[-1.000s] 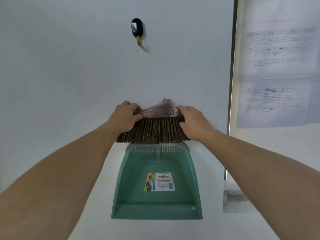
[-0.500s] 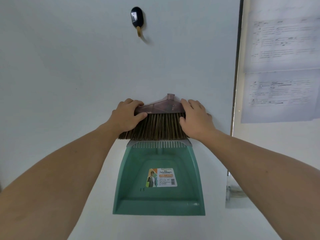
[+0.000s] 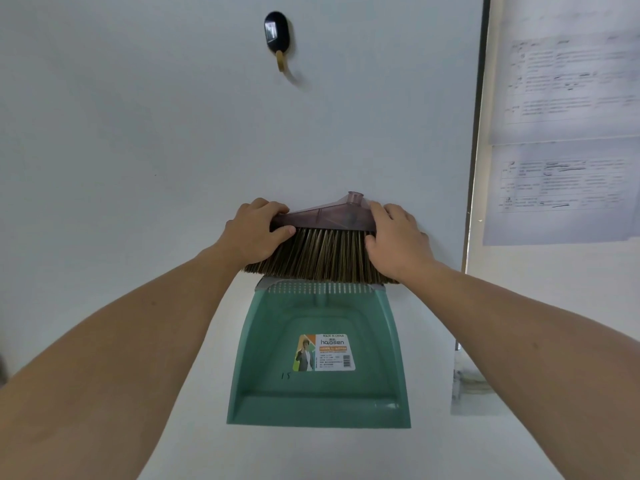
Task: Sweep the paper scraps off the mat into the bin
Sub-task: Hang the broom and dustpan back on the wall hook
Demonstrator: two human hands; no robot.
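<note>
A broom head (image 3: 323,244) with brown bristles and a translucent purple-grey top sits against a white wall. My left hand (image 3: 254,233) grips its left end and my right hand (image 3: 398,237) grips its right end. No handle shows in its socket. Directly below hangs a green dustpan (image 3: 318,355) with a printed label, flat against the wall, its top edge touching the bristles. No mat, paper scraps or bin are in view.
A black wall hook (image 3: 277,41) with a gold prong is fixed high above the broom head. A metal-edged board (image 3: 478,150) with printed sheets (image 3: 564,133) covers the right side.
Both hands and the broom head have held their grip. The view has shifted slightly, so the board at the right sits a little further right.
</note>
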